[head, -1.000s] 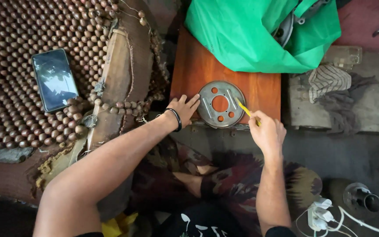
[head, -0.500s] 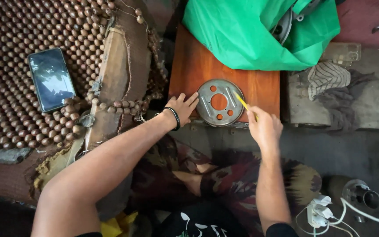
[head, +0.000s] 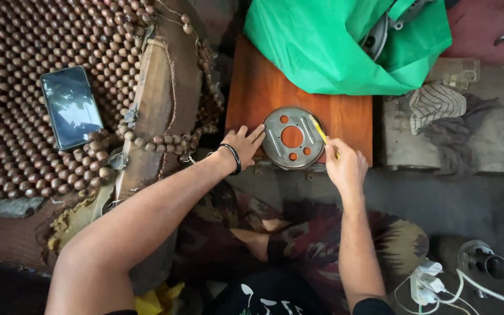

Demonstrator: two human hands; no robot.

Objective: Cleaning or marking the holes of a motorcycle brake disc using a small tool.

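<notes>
While the round metal plate (head: pixel 292 137) lies flat at the near edge of the wooden table (head: pixel 252 87), the head view shows the left hand (head: pixel 245 144) spread open, fingertips steadying its rim. The right hand (head: pixel 345 166) is closed around a yellow tool (head: pixel 321 130), tip at the plate's right edge. Judged progress: work is under way; no finished result is discernible. A green bag (head: pixel 333 46) lies behind.

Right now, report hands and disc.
Left hand flat on board, fingertips at disc edge. Right hand holds yellow tool, tip on disc rim. Green bag behind disc, not touching.
</notes>
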